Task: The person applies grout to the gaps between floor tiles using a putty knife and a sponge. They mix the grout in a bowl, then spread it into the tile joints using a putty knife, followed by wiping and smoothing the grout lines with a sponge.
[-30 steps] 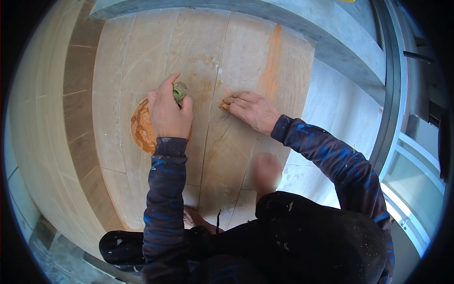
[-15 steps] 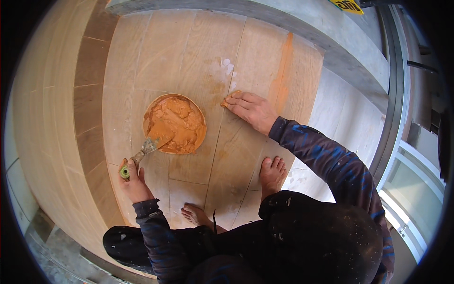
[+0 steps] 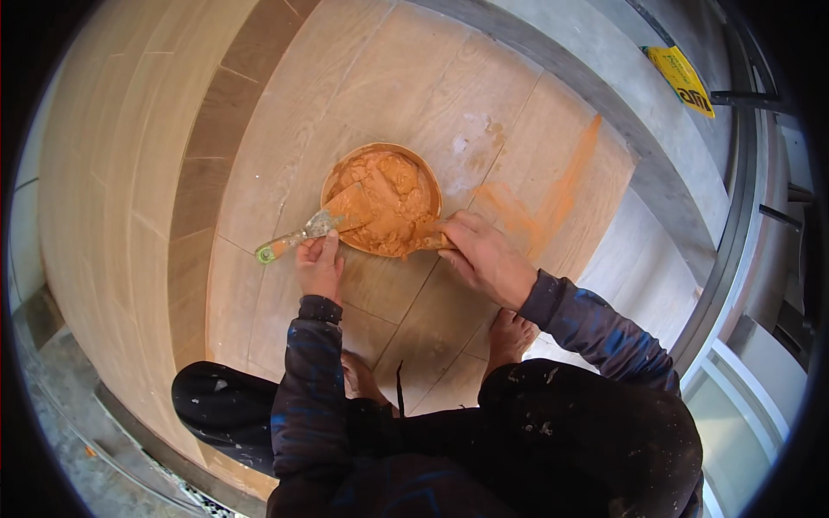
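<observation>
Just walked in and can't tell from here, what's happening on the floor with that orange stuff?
A person crouches barefoot on a wood-look tile floor. The left hand holds a putty knife whose blade sits in a round bowl of orange paste. The right hand grips the bowl's near rim, steadying it. An orange smear runs along a tile joint to the right of the bowl.

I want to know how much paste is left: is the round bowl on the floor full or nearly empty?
Well filled. Orange paste covers the bowl rim to rim in lumps; the putty knife blade lies in it.
</observation>
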### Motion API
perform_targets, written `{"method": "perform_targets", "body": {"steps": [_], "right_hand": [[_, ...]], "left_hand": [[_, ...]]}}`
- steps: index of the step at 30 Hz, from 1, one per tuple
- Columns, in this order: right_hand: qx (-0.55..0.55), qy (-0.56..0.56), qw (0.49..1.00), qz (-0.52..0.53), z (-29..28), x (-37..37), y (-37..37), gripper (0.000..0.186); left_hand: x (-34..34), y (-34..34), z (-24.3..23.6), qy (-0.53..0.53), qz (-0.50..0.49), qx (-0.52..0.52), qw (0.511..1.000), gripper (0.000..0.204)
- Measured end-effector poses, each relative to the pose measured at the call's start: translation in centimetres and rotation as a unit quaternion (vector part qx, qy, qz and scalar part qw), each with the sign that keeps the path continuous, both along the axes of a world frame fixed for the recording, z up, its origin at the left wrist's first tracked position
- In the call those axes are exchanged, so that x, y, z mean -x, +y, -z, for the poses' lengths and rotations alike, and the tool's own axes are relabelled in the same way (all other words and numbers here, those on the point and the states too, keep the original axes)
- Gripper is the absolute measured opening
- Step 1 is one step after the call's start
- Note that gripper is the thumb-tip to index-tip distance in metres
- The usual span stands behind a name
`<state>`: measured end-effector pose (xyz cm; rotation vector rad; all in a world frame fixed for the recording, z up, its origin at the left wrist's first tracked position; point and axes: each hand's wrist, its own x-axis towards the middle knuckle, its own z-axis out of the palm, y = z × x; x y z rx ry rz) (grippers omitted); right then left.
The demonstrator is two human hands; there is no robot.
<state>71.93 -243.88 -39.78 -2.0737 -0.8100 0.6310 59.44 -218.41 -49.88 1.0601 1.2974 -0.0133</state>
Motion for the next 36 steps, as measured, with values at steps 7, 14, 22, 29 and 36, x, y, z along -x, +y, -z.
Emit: {"method": "perform_targets", "body": {"steps": [7, 14, 22, 29, 36], "right_hand": [[0.182, -0.109, 0.970, -0.122, 0.8, 0.9, 4.8, 0.022], [0.167, -0.087, 0.981, -0.050, 2.1, 0.4, 3.1, 0.014], [0.141, -0.073, 0.985, -0.067, 2.9, -0.3, 4.5, 0.014], [0.146, 0.079, 0.986, -0.025, 2.9, -0.3, 5.2, 0.020], [0.116, 0.151, 0.982, -0.010, 4.1, 0.1, 5.5, 0.022]], "left_hand": [[-0.6, -1.9, 0.4, -0.036, 0.021, 0.052, 0.998, 0.038], [1.5, -6.5, -2.8, 0.016, 0.021, 0.268, 0.963, 0.042], [1.5, -6.7, -3.8, -0.056, -0.038, 0.359, 0.931, 0.043], [2.2, -7.9, -3.5, -0.034, -0.016, 0.260, 0.965, 0.031], [2.8, -7.5, -2.2, 0.001, 0.004, 0.225, 0.974, 0.024]]}}
